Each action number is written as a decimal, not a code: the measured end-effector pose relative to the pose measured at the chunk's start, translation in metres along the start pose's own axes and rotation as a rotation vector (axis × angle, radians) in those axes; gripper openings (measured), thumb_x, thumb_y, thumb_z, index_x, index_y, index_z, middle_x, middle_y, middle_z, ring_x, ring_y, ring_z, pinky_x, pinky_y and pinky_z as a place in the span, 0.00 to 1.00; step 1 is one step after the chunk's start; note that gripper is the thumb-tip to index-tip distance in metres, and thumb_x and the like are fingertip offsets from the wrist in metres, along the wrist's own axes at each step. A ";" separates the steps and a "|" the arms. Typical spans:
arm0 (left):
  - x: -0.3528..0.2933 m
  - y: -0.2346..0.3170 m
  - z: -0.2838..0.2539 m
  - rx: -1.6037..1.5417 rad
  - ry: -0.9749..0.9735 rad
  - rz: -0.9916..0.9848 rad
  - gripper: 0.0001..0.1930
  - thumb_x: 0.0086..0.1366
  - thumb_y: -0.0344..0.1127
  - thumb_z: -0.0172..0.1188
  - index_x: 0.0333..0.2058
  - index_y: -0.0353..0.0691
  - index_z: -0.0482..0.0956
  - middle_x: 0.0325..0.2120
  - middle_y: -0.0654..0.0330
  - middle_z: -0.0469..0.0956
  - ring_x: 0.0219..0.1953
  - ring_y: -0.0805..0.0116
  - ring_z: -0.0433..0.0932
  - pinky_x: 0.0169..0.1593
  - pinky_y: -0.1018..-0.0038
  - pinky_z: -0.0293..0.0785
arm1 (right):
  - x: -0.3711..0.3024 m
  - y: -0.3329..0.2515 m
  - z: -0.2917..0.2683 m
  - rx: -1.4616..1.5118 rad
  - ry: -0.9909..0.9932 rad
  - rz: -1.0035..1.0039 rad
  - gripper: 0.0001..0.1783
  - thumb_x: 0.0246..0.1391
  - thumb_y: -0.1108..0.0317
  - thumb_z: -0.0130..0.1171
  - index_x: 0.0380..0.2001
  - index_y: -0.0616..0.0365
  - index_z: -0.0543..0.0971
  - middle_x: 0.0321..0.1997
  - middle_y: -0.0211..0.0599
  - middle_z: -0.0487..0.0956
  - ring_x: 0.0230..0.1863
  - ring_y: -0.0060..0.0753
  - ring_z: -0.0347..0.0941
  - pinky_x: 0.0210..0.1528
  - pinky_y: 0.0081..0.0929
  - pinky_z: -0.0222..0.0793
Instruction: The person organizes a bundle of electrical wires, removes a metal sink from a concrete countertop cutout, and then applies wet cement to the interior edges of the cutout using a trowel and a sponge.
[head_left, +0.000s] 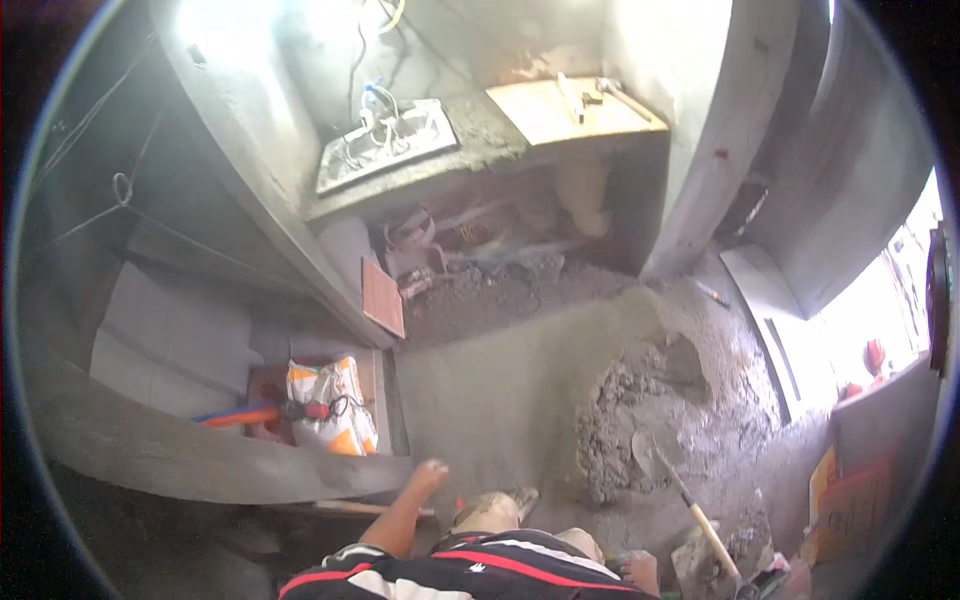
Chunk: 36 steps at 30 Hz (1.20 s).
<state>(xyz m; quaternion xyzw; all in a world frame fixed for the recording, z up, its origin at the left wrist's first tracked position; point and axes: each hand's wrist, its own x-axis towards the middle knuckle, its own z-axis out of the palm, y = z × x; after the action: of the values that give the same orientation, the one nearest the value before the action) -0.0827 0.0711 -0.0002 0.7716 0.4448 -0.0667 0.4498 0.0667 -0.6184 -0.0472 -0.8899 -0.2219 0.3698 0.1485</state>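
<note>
My left hand [430,476] reaches forward over the smoothed grey cement floor [500,380], just beside the end of a low concrete wall [200,460]. It holds nothing, and its fingers look loosely apart. A small part of my right hand [640,572] shows at the lower edge by my striped shirt; its fingers are hidden. My dusty shoe [492,510] rests on the floor between them. A shovel [690,500] with a wooden handle lies to the right, its blade in a pile of wet mortar [640,420], touched by neither hand.
Behind the low wall lie a white-and-orange sack [325,405] and an orange-handled tool [240,416]. A brown tile [382,297] leans on the wall. At the back are a counter with a steel sink [385,145], a wooden board [570,110] and rubble underneath. A bright doorway opens at right.
</note>
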 end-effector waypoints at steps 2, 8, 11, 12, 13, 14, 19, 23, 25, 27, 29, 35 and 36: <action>-0.002 -0.062 -0.023 0.045 -0.111 -0.010 0.18 0.62 0.43 0.59 0.42 0.34 0.81 0.35 0.48 0.83 0.38 0.53 0.83 0.42 0.57 0.78 | 0.065 -0.045 -0.050 0.405 0.175 -0.117 0.19 0.65 0.59 0.55 0.53 0.58 0.77 0.36 0.39 0.85 0.28 0.38 0.81 0.24 0.34 0.76; -0.022 -0.096 -0.061 0.244 -0.187 -0.027 0.11 0.61 0.38 0.59 0.33 0.35 0.81 0.28 0.49 0.81 0.33 0.52 0.83 0.36 0.57 0.78 | 0.161 -0.167 -0.135 0.937 -0.017 0.486 0.15 0.63 0.58 0.56 0.43 0.57 0.82 0.34 0.36 0.83 0.29 0.33 0.81 0.27 0.33 0.76; -0.015 -0.075 -0.060 -0.148 -0.113 -0.244 0.08 0.62 0.36 0.58 0.30 0.37 0.80 0.26 0.54 0.79 0.29 0.59 0.81 0.31 0.62 0.77 | 0.238 -0.151 -0.141 0.685 -0.250 0.181 0.15 0.63 0.57 0.56 0.44 0.56 0.81 0.36 0.36 0.83 0.31 0.33 0.82 0.28 0.36 0.76; -0.010 -0.063 -0.055 -0.633 -0.032 -0.560 0.07 0.62 0.34 0.57 0.28 0.39 0.78 0.24 0.59 0.78 0.26 0.64 0.80 0.28 0.65 0.76 | 0.267 -0.142 -0.142 0.433 -0.320 -0.010 0.15 0.63 0.57 0.56 0.44 0.56 0.81 0.36 0.35 0.83 0.32 0.33 0.82 0.28 0.37 0.76; 0.002 -0.048 -0.062 -0.631 -0.029 -0.568 0.07 0.62 0.34 0.57 0.28 0.39 0.78 0.24 0.59 0.78 0.26 0.64 0.80 0.28 0.65 0.76 | 0.289 -0.162 -0.152 -0.026 -0.347 -0.160 0.16 0.61 0.56 0.58 0.44 0.55 0.81 0.38 0.36 0.83 0.34 0.35 0.82 0.28 0.40 0.76; 0.013 -0.018 -0.074 -0.745 0.022 -0.543 0.06 0.63 0.34 0.57 0.28 0.40 0.78 0.24 0.62 0.77 0.24 0.69 0.77 0.25 0.70 0.73 | 0.303 -0.186 -0.166 -0.033 -0.357 -0.158 0.16 0.61 0.56 0.58 0.44 0.55 0.81 0.38 0.36 0.83 0.34 0.35 0.82 0.28 0.40 0.76; 0.138 0.094 -0.124 -0.827 0.124 -0.320 0.07 0.64 0.37 0.61 0.36 0.42 0.80 0.25 0.65 0.76 0.22 0.77 0.72 0.22 0.80 0.63 | 0.384 -0.255 -0.235 0.829 -0.143 0.365 0.15 0.57 0.62 0.59 0.45 0.56 0.79 0.36 0.40 0.82 0.31 0.37 0.80 0.23 0.39 0.72; 0.240 0.238 -0.206 -0.548 0.115 -0.187 0.19 0.65 0.38 0.60 0.52 0.36 0.80 0.39 0.57 0.82 0.37 0.68 0.80 0.39 0.74 0.76 | 0.441 -0.227 -0.260 1.508 -0.384 0.326 0.12 0.59 0.68 0.56 0.45 0.56 0.79 0.35 0.41 0.81 0.29 0.37 0.78 0.20 0.39 0.70; 0.290 0.271 -0.249 -0.341 0.153 0.047 0.24 0.66 0.40 0.60 0.57 0.34 0.76 0.49 0.50 0.81 0.51 0.63 0.79 0.54 0.70 0.74 | 0.462 -0.276 -0.299 0.986 -0.170 0.496 0.12 0.53 0.70 0.59 0.42 0.56 0.81 0.32 0.42 0.81 0.29 0.40 0.79 0.20 0.44 0.69; 0.320 0.350 -0.299 -0.347 0.137 0.135 0.25 0.67 0.40 0.60 0.59 0.32 0.74 0.52 0.48 0.79 0.57 0.60 0.76 0.60 0.69 0.70 | 0.496 -0.284 -0.330 0.635 -0.194 0.207 0.11 0.47 0.64 0.63 0.36 0.52 0.82 0.33 0.39 0.82 0.31 0.42 0.80 0.27 0.44 0.73; 0.341 0.387 -0.336 -0.665 0.178 0.196 0.25 0.66 0.42 0.61 0.58 0.34 0.74 0.47 0.57 0.81 0.43 0.69 0.79 0.46 0.69 0.76 | 0.556 -0.289 -0.363 -0.122 -0.164 -0.311 0.10 0.39 0.58 0.67 0.27 0.48 0.84 0.35 0.37 0.84 0.32 0.46 0.80 0.34 0.43 0.77; 0.403 0.437 -0.425 -0.940 0.218 0.143 0.20 0.67 0.34 0.61 0.56 0.33 0.75 0.45 0.57 0.82 0.39 0.68 0.81 0.46 0.72 0.75 | 0.682 -0.502 -0.509 0.738 0.108 0.083 0.14 0.60 0.60 0.59 0.43 0.56 0.81 0.32 0.32 0.83 0.29 0.23 0.77 0.26 0.24 0.70; 0.418 0.450 -0.445 -0.873 0.223 0.204 0.20 0.68 0.35 0.61 0.55 0.33 0.75 0.44 0.57 0.82 0.40 0.69 0.80 0.46 0.73 0.75 | 0.682 -0.550 -0.533 0.767 0.133 0.075 0.16 0.64 0.62 0.55 0.47 0.62 0.79 0.32 0.31 0.82 0.28 0.19 0.75 0.26 0.21 0.68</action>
<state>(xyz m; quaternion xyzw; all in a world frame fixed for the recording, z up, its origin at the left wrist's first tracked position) 0.3702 0.5789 0.3363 0.5523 0.3989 0.2547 0.6862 0.7242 0.1437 0.1482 -0.7994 -0.0246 0.3728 0.4706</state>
